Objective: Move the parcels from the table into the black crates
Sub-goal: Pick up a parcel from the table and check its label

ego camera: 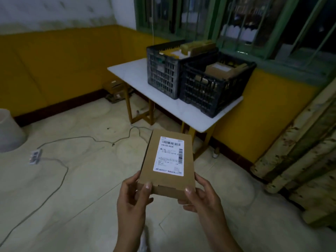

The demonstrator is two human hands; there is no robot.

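Observation:
A flat brown cardboard parcel [168, 162] with a white shipping label facing up is held in front of me above the floor. My left hand [133, 195] grips its near left corner, thumb on the front edge. My right hand [201, 195] grips the near right corner the same way. Ahead, two black crates stand side by side on a white table [134, 75]: the left crate [163, 73] and the right crate [214, 88]. Both hold several brown parcels.
A cable and a white power strip [35, 156] lie on the tiled floor at left. A white bucket [9, 131] stands at the far left. Boxes sit on the floor under the table's far end. An old radiator [300, 160] lines the right wall below green-framed windows.

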